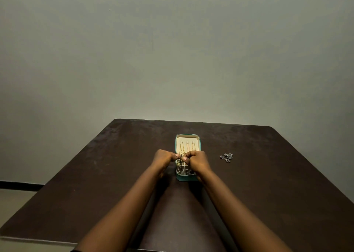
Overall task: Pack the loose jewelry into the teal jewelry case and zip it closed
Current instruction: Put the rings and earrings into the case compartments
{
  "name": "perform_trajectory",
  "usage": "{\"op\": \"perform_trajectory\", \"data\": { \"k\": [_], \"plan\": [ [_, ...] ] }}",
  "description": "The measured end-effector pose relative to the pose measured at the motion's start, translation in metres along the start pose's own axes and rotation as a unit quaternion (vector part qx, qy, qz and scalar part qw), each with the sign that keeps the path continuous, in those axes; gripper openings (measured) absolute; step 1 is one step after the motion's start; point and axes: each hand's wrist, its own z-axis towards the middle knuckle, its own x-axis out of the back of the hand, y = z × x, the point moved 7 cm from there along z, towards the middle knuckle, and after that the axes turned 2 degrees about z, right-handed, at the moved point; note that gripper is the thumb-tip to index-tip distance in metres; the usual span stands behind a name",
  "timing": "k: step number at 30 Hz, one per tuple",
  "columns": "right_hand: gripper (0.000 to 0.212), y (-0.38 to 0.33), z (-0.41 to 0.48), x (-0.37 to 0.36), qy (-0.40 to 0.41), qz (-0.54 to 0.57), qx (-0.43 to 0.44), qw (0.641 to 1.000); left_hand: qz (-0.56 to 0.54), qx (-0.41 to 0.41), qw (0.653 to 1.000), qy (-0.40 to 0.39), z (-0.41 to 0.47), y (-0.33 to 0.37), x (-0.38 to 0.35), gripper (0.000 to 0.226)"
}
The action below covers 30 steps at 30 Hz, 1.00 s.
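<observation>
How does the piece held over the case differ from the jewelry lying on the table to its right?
The held piece is pinched between the left hand and right hand; the loose cluster lies untouched on the table. The held piece hangs over the open teal case; the loose cluster sits apart, right of it. Both are small metal pieces, neither stowed yet.

Dark brown table (95,175) is carrying two things. Open teal jewelry case (186,178) is lying flat, partly beneath the right hand (197,160). Small dark jewelry cluster (226,157) is sitting on bare tabletop right of that hand, apart from the case.
</observation>
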Motion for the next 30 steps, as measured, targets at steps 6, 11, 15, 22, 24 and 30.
{"op": "perform_trajectory", "data": {
  "k": [6, 11, 15, 22, 24, 30],
  "plan": [
    [0.010, 0.003, -0.002, 0.005, 0.033, -0.119, 0.028, 0.992, 0.205, -0.068, 0.976, 0.009, 0.002, 0.002, 0.002, 0.021],
    [0.013, 0.007, -0.004, 0.004, 0.028, -0.164, 0.030, 0.986, 0.269, -0.090, 0.959, 0.019, 0.001, 0.005, 0.001, 0.019],
    [0.017, 0.006, -0.004, 0.003, 0.016, -0.211, 0.044, 0.976, 0.284, -0.090, 0.955, 0.001, 0.004, 0.003, -0.002, 0.012],
    [0.017, 0.003, 0.004, 0.012, 0.033, -0.196, 0.039, 0.979, 0.287, -0.104, 0.952, 0.004, 0.009, 0.009, -0.002, 0.013],
    [0.016, -0.001, 0.007, 0.020, 0.044, -0.186, 0.041, 0.981, 0.269, -0.109, 0.957, 0.004, 0.010, 0.014, -0.006, 0.017],
    [0.016, -0.001, 0.011, 0.042, 0.065, -0.213, 0.056, 0.973, 0.241, -0.138, 0.961, -0.012, 0.007, 0.032, -0.043, 0.021]
  ]
}}
